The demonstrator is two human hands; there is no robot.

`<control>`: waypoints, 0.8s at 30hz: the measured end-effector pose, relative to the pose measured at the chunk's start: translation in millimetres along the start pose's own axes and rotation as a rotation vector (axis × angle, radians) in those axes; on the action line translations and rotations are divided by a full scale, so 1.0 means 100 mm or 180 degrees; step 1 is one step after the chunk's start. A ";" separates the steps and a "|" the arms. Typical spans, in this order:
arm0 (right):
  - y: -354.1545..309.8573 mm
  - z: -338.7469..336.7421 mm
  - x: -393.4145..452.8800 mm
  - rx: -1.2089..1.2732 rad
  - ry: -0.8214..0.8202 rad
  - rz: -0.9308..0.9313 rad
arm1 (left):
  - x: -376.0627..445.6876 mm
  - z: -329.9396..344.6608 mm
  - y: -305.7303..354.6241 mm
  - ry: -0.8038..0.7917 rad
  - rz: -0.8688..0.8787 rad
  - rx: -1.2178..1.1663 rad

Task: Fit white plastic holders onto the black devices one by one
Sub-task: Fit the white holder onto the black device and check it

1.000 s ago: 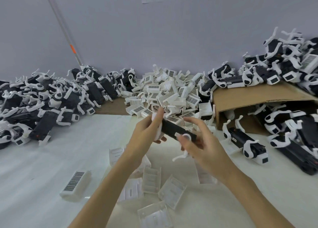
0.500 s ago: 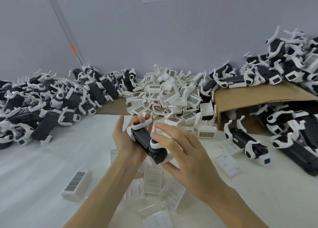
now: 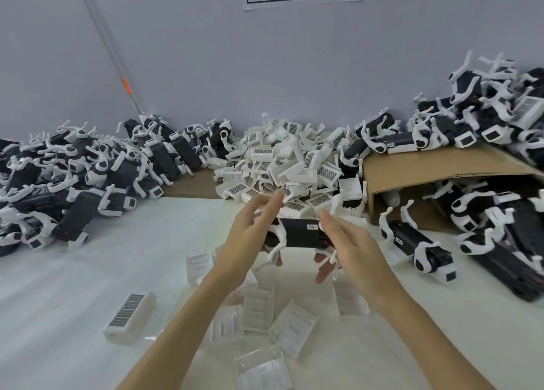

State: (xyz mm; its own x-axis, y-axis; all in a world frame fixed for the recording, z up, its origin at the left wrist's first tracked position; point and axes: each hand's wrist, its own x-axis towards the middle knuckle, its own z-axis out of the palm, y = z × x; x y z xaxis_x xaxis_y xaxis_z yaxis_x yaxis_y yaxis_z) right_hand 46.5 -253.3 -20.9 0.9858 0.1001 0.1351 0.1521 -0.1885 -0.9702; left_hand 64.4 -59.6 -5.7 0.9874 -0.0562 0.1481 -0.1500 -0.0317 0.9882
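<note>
A black device [image 3: 298,233] with white holder parts on it lies level in the air between my two hands, above the white table. My left hand [image 3: 250,230] grips its left end, where a white curved holder [image 3: 278,236] wraps the body. My right hand [image 3: 350,242] grips the right end, thumb on top and fingers curled beneath. Part of the device's right end is hidden by my right hand.
A heap of white holders [image 3: 291,165] lies behind my hands. Finished devices [image 3: 88,177] pile up at the left and at the right on and in a cardboard box [image 3: 426,165]. One fitted device [image 3: 418,242] lies beside it. Loose clear trays [image 3: 265,310] lie near me.
The device has turned from slanting to level, and both hands have shifted to hold it by its two ends. My right hand has moved from over the device to its right end.
</note>
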 end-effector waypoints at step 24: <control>0.23 -0.25 0.11 -0.2490 0.0713 -0.0677 | 0.05 -0.08 -0.03 0.1608 0.0467 -0.0188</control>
State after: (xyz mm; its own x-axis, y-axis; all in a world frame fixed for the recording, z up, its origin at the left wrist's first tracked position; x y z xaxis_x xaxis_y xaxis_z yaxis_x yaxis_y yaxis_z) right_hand 62.4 -280.4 -36.6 0.9088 0.0294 0.4162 0.2608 -0.8187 -0.5115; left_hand 70.0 -52.2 -7.8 0.8597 0.4327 0.2713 -0.2998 -0.0025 0.9540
